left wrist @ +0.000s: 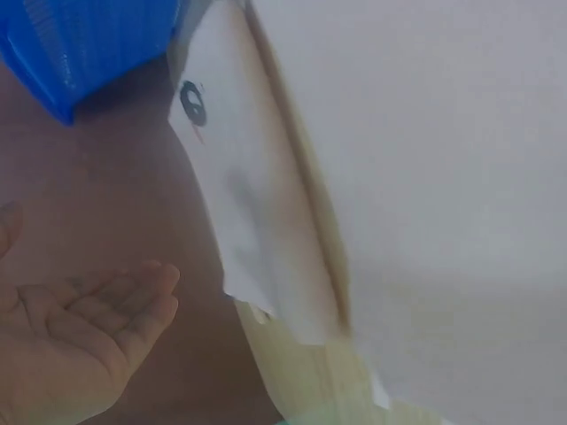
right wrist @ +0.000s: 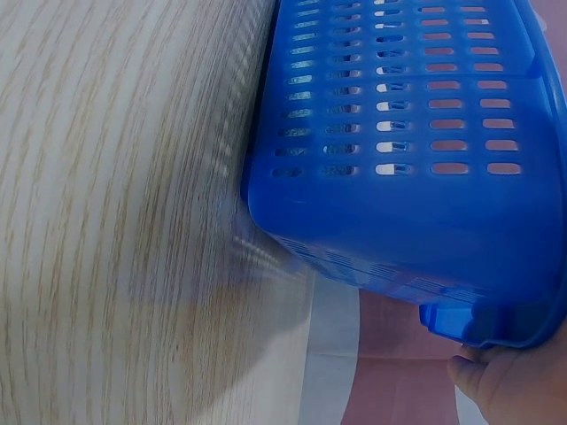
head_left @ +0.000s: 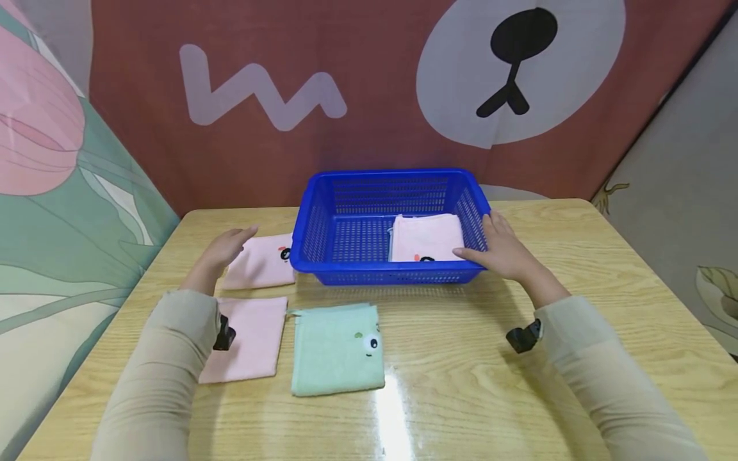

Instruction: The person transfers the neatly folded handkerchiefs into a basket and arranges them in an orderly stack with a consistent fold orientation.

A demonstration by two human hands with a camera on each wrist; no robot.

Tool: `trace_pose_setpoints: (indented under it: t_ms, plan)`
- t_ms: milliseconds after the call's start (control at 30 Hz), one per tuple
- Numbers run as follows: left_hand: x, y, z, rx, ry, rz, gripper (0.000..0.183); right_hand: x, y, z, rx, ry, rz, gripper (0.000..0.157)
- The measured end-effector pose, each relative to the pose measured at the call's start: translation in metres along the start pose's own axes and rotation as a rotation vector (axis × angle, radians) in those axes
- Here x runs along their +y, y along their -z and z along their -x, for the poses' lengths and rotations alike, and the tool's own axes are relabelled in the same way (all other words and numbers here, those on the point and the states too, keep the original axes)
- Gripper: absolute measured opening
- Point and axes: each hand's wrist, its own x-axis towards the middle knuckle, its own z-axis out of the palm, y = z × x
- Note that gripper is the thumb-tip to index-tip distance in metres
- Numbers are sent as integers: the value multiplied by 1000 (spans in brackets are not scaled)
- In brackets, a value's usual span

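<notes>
A blue plastic basket (head_left: 389,266) stands at the back of the table. My right hand (head_left: 507,250) grips its front right corner, thumb over the rim and fingers along the outer side. In the right wrist view, fingertips (right wrist: 469,372) show right at the rim. Inside the basket's right half lies a folded pink towel (head_left: 429,235) with an embroidered face. My left hand (head_left: 227,250) is held with fingers extended and nothing in them, over another folded pink towel (head_left: 262,266) left of the basket. In the left wrist view, its palm (left wrist: 80,345) is turned up.
Nearer on the table (head_left: 461,384) lie a third pink towel (head_left: 254,346), partly hidden by the left sleeve, and a folded mint green towel (head_left: 334,352) with an embroidered face. A printed curtain (head_left: 375,147) hangs close behind the basket.
</notes>
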Motion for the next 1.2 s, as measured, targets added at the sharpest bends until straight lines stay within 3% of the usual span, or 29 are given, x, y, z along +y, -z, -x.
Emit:
trace_pose_setpoints:
  t_ms: [400, 1000, 1200]
  plan:
    - [-12, 4, -1, 1, 62, 46, 70, -1, 1, 0, -5, 7, -1, 103]
    - [-28, 6, -8, -12, 186, -41, 74, 3, -1, -2, 12, 14, -17, 103]
    - [-34, 6, -11, 2, 192, -59, 73, 1, 0, -1, 8, 12, -19, 103]
